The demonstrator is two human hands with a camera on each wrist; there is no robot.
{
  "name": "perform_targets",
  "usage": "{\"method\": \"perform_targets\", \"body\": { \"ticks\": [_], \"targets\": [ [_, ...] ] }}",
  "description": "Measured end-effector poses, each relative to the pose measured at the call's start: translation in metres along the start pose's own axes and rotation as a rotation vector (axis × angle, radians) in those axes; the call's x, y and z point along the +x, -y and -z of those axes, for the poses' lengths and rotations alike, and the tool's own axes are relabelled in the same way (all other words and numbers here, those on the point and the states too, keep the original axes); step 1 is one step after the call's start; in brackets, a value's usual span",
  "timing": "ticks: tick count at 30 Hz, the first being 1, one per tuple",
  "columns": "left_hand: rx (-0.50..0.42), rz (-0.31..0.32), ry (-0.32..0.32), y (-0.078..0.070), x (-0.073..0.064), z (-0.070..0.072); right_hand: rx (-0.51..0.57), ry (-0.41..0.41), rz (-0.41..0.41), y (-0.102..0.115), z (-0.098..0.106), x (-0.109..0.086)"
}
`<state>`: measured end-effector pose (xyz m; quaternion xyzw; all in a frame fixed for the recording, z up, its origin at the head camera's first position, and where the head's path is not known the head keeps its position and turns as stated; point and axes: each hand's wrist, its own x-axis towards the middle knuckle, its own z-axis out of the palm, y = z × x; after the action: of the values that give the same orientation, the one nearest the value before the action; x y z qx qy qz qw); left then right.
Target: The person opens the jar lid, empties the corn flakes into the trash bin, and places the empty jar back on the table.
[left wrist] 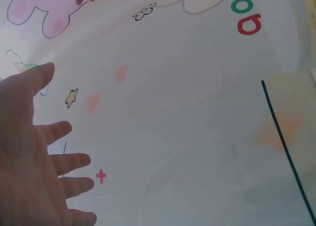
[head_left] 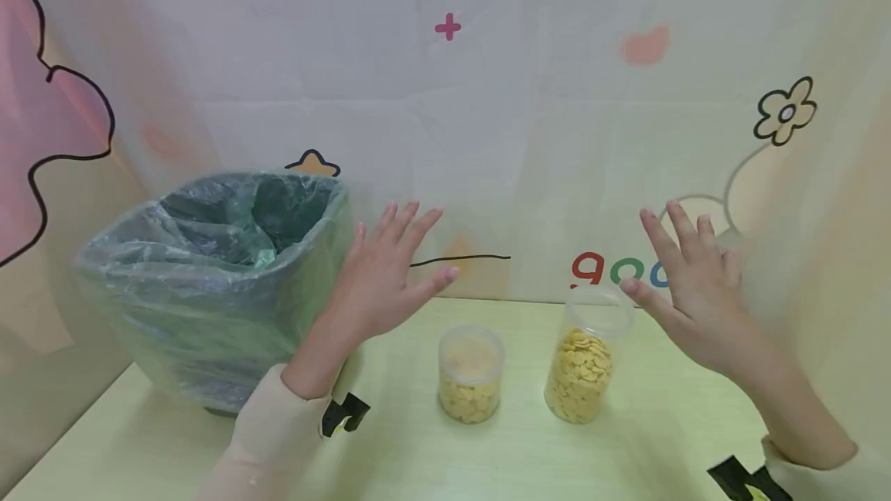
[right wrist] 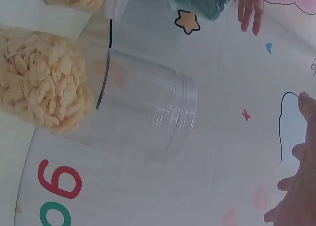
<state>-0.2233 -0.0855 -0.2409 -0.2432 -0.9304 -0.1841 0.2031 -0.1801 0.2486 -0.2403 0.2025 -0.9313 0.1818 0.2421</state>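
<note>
Raised with fingers spread, my left hand hovers in front of the lined bin's right side, holding nothing. My right hand is likewise lifted with its fingers apart, just right of the tall clear jar. Yellow flakes fill the lower part of that jar, and its upper part is see-through; in the right wrist view the jar lies sideways across the picture. A shorter jar of similar flakes stands to its left, topped by a pale lid. In the left wrist view my left palm faces bare backdrop.
A large bin with a greenish plastic liner occupies the table's left side, its mouth open upward. The pale table meets a cloth backdrop printed with flowers, a star and letters just behind the jars.
</note>
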Motion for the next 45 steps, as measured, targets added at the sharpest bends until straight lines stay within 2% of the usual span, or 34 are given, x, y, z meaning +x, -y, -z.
{"method": "perform_targets", "body": {
  "ticks": [7,11,14,18,22,28,36,45],
  "targets": [
    [-0.242,-0.035,-0.021,0.006,-0.011,-0.009,0.248,-0.054,0.092,0.018,-0.013,-0.011],
    [-0.344,-0.057,-0.033,0.008,-0.018,-0.015,0.380,-0.023,0.098,0.029,-0.018,-0.016],
    [-0.392,-0.043,-0.027,0.009,-0.023,-0.021,0.459,0.007,0.099,0.036,-0.023,-0.020],
    [-0.440,0.010,0.004,0.010,-0.029,-0.030,0.547,0.040,0.114,0.044,-0.035,-0.026],
    [-0.486,0.056,0.039,0.012,-0.033,-0.040,0.590,0.083,0.106,0.048,-0.051,-0.029],
    [-0.513,0.059,0.062,0.015,-0.036,-0.053,0.615,0.145,0.065,0.048,-0.076,-0.032],
    [-0.562,0.051,0.116,0.015,-0.040,-0.065,0.712,0.212,0.046,0.045,-0.108,-0.036],
    [-0.594,0.038,0.167,0.016,-0.040,-0.079,0.796,0.286,-0.032,0.039,-0.131,-0.035]
  ]
}}
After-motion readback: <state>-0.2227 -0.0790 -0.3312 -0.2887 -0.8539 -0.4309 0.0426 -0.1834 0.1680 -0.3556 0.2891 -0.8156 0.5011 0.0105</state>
